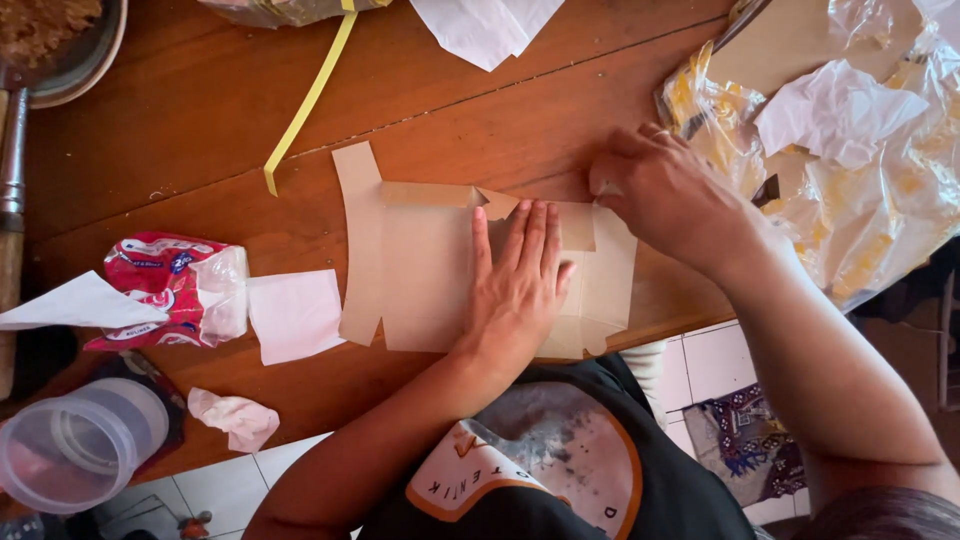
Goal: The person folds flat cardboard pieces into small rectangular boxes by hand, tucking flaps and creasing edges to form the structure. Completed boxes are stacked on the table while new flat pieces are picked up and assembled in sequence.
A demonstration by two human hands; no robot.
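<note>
Both my hands on a flat brown cardboard cutout at the middle of the frame.

My left hand (520,280) lies flat, fingers straight and close together, pressing the cardboard cutout (420,265) onto the wooden table (200,130). My right hand (665,195), right of centre, pinches the cutout's upper right flap between curled fingertips. A red tissue pack (170,290) lies at left beside a white tissue (295,315); a yellow strip (310,95) runs above, and crumpled plastic wrap (860,160) fills the upper right.
</note>
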